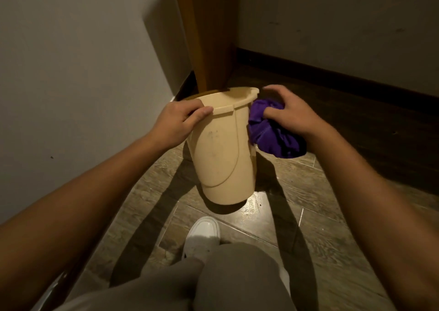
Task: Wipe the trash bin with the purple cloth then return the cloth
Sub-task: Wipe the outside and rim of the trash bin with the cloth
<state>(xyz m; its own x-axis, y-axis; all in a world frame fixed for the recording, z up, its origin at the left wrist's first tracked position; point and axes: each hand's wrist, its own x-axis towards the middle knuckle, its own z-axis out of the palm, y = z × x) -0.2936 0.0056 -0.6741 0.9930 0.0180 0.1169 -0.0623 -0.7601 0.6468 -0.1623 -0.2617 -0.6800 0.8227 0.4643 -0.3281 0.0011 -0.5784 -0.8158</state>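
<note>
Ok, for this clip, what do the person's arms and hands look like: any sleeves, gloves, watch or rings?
Both forearms are bare right up to the bottom of the frame, with no sleeves in view. The left hand and right hand wear no gloves, and no watch, bracelet or ring shows on either wrist or the visible fingers. Lower down, the person wears grey trousers and a white shoe.

From my remote view, the trash bin (223,149) hides its own inside. At three o'clock, the right hand (292,113) covers part of the purple cloth (273,135). Both forearms run off the bottom edge.
</note>
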